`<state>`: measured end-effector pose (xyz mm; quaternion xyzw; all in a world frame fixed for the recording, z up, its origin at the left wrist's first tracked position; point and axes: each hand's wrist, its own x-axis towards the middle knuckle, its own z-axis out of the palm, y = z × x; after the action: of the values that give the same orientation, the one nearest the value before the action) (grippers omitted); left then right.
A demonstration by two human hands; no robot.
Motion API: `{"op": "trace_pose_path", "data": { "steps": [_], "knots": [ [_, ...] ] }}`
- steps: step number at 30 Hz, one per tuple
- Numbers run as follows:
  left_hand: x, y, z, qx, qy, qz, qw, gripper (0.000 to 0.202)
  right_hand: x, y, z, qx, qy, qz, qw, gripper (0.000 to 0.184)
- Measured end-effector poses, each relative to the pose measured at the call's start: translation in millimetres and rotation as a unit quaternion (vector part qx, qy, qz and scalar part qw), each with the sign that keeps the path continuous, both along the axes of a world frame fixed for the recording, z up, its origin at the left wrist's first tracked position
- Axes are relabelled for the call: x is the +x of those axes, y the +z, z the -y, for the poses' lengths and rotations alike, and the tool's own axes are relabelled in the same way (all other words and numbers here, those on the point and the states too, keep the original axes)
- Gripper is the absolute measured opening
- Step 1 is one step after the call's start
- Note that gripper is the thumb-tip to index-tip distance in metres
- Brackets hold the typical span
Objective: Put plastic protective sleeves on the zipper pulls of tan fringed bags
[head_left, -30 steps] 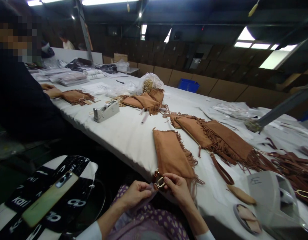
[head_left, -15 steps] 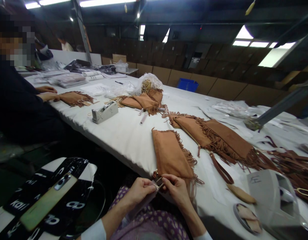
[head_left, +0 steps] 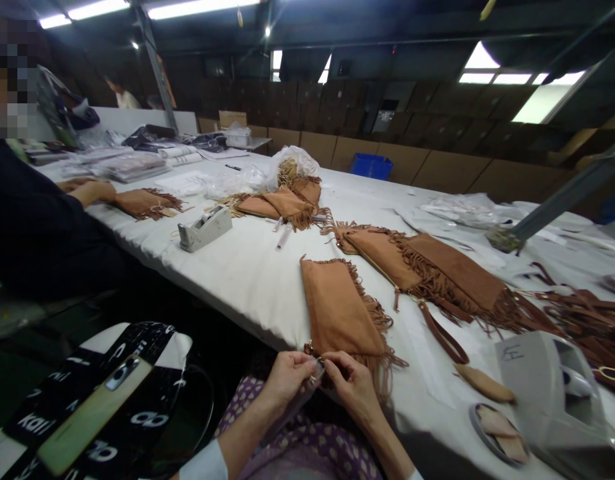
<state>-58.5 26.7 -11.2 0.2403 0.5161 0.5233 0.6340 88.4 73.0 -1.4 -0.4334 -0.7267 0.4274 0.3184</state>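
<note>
A tan suede fringed pouch lies on the white table, its near end hanging over the front edge. My left hand and my right hand meet at that near end, fingers pinched together on a small gold metal clasp at the pouch's corner. Both hands are closed around the clasp, which is mostly hidden between the fingertips.
More fringed pouches and dark leather straps lie to the right, beside a grey tape dispenser. Another dispenser and a pouch pile sit farther back. A co-worker's hands hold a pouch at left. A phone rests on a stool.
My hands have drawn closer together on the clasp, now covering it; a second ago the gold ring showed between them. The co-worker's hands shifted slightly.
</note>
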Motion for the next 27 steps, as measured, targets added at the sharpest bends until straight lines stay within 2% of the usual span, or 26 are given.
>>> {"op": "trace_pose_path", "data": {
  "steps": [6, 10, 18, 22, 27],
  "knots": [
    [6, -3.2, -3, -0.006, 0.029, -0.005, 1.000, 0.042, 3, 4.2, 0, 0.011, 0.034, 0.000, 0.999, 0.018],
    [8, -7.2, -4, -0.001, 0.047, -0.011, 0.999, 0.041, 4, 1.9, 0, 0.036, -0.006, -0.036, 0.999, 0.015],
    [11, -11.4, -3, 0.002, 0.075, -0.003, 0.997, 0.040, 2, -5.6, 5, 0.048, -0.005, -0.041, 0.998, 0.031],
    [14, -11.7, -3, -0.005, 0.086, -0.009, 0.996, 0.041, 2, -8.9, 6, 0.087, 0.008, -0.039, 0.995, 0.036],
    [17, -11.6, -5, 0.011, 0.108, -0.051, 0.993, 0.042, 2, -22.6, 10, 0.163, 0.020, -0.067, 0.984, 0.036]
  ]
}}
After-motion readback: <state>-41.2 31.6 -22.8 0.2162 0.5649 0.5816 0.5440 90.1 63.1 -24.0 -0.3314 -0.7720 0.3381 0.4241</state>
